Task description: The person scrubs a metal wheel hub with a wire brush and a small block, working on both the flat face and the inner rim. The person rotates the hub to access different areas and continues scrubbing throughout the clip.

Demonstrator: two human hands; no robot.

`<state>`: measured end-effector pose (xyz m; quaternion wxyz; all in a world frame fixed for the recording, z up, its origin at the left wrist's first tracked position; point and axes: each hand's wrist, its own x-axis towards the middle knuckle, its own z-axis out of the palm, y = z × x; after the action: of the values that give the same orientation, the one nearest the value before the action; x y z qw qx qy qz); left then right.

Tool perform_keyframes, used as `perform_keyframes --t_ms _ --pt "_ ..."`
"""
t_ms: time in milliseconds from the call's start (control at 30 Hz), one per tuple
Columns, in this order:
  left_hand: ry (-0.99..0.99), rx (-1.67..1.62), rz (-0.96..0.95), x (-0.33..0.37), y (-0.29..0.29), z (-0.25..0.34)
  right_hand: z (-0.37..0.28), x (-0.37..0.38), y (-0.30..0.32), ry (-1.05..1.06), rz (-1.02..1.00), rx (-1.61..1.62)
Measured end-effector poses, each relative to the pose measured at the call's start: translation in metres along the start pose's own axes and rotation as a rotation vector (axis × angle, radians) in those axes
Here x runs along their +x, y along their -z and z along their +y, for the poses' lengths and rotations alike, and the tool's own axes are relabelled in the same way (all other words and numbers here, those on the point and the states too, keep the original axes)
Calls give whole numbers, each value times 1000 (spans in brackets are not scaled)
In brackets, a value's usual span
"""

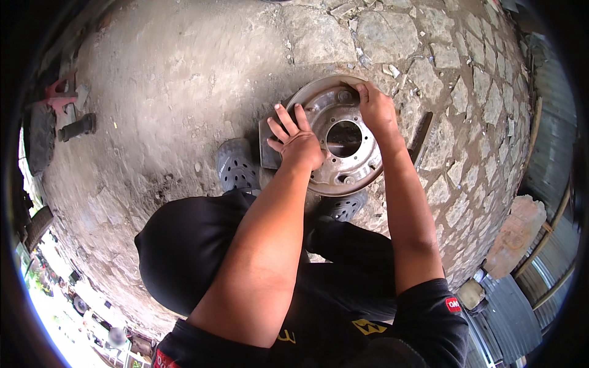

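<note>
A round metal disc [365,138] that looks like a brake backing plate lies in front of me. It has a raised rim, a large centre hole ringed by small bolt holes, and brownish rust stains. My left hand [299,140] rests on its left side with the fingers spread. At the upper right rim my right hand [377,110] is closed, thumb and fingers pinched together. A thin dark edge shows by those fingertips, but what they hold is not clear. Under the disc's left side sits a flat grey metal block [268,146].
Both my feet, in grey clogs [236,164], are close to the disc. A dark, narrow, toothed strip [422,136] lies right of it on the stone-paved ground [457,144]. Far left are a red stand [60,95] and a black cylinder [78,127]. Corrugated sheets [509,313] lean at right.
</note>
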<state>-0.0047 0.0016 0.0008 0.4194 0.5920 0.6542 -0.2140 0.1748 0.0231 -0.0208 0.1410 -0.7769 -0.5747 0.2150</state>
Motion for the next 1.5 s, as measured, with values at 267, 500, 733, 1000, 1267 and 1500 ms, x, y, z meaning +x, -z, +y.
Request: perform_keyframes --t_ms 267,500,733,1000,1267,1500 --pt "-6 -13 13 2 -6 -5 -17 7 8 55 -139 -77" --pt "16 -1 14 5 -5 -4 -33 -3 -14 354 -72 -63" --pt "25 15 -4 5 -5 -4 -36 1 -12 244 -179 -188" --pt "7 9 14 6 -8 -4 -28 3 -9 288 -186 -145" --pt "7 11 9 3 -6 -6 -27 10 -4 331 -276 -175" --pt "3 7 23 6 -9 -8 -68 7 10 274 -299 -226"
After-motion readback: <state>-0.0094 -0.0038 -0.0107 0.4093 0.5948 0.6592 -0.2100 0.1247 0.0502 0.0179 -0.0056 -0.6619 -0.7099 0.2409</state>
